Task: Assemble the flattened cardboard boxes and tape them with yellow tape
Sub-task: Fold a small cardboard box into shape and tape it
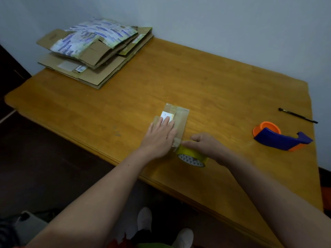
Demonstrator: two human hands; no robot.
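Near the tabletop's (215, 86) front edge, the left grip (159, 136) lies flat, fingers straight, on the small box (181, 119). The right grip (204, 144) curls round the yellow tape roll (192, 155) at its near end. Best to pin the flaps and pull tape straight along the seam.

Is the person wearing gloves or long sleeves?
No. The left hand and the right hand are bare, with no gloves, rings or watch showing. Both forearms are bare too; no sleeve covers them.
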